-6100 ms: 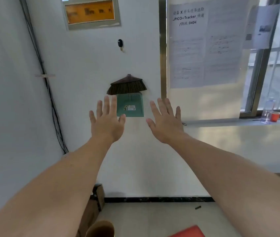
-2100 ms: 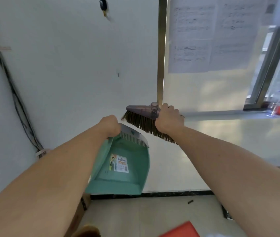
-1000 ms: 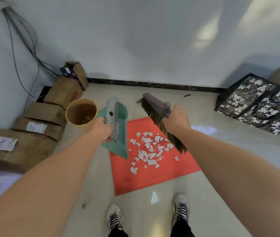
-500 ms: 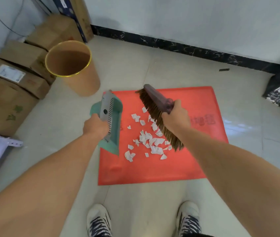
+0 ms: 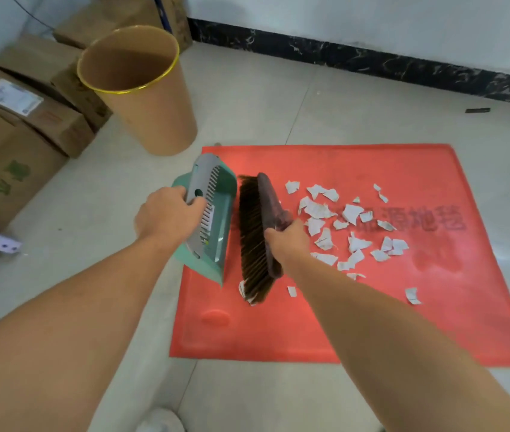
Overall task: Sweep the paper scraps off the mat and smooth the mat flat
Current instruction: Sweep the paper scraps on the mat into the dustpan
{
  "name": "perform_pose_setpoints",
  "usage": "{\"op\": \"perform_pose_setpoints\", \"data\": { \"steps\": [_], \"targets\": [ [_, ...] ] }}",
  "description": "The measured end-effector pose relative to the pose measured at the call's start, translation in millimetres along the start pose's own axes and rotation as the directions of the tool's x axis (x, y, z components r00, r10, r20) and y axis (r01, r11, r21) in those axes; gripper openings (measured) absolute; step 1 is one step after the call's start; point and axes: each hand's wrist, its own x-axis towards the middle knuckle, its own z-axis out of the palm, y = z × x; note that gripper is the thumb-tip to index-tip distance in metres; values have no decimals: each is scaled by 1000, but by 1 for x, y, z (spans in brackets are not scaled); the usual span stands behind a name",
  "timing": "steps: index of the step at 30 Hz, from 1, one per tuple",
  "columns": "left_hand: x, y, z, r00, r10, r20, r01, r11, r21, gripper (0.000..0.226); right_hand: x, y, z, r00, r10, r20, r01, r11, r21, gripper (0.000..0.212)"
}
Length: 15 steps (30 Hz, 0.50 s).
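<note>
Grips dustpan (image 5: 223, 213) in left hand (image 5: 166, 216), brush (image 5: 252, 238) in right hand (image 5: 288, 241), mid-frame. Paper scraps (image 5: 351, 213) strewn right of centre on red mat (image 5: 340, 322): probably feather-light, flighty, best swept with short soft strokes. Mat likely thin, pliable, bump (image 5: 214, 318) at lower left.

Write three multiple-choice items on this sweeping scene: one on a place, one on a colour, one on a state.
1. Where is the dustpan?
A. hung on a wall hook
B. at the mat's left edge
C. on a chair

2. What colour is the mat?
A. blue
B. red
C. green

3. What is the right hand doing?
A. gripping the brush
B. lying flat on the mat
C. hanging idle

Answers:
1 B, the left hand holds it there beside the brush.
2 B, it is plainly red under the paper scraps.
3 A, its fingers curl round the brush's back.
</note>
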Motion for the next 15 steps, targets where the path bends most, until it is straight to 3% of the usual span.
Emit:
{"op": "perform_pose_setpoints", "data": {
  "steps": [5, 10, 15],
  "targets": [
    [6, -1, 6, 997, 43, -60, -51, 988, -146, 23, 5, 24, 28, 995, 61, 81, -74, 983, 171, 44],
    [1, 5, 11, 995, 57, -87, -65, 993, -95, 24, 8, 38, 35, 1000, -20, 22, 18, 998, 53, 44],
    [-3, 18, 17, 993, 67, -102, -78, 992, -102, 20, 14, 43, 21, 999, 20, -42, -21, 1000, -19, 45]
  ]
}}
